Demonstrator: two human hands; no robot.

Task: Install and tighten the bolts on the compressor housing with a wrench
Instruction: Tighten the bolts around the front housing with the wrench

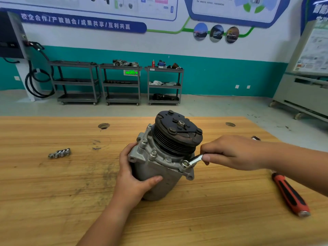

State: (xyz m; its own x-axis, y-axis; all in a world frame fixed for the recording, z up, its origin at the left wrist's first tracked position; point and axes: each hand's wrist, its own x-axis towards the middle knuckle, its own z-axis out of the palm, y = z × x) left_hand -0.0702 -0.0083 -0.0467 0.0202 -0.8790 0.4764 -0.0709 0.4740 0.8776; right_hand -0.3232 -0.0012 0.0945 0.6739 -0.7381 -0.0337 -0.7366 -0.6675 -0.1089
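Left hand [134, 176] grips grey cast-metal compressor housing [158, 173], right hand [236, 153] pinches silver steel wrench [194, 160] seated on hex bolt [185, 163]; keep wrench square, brace housing against twisting.

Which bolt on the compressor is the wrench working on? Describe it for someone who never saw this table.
On the wooden table stands a grey compressor with a black pulley on top. Follow its flange toward the right hand. That bolt alone has the wrench end around its head; the other flange bolts are bare.
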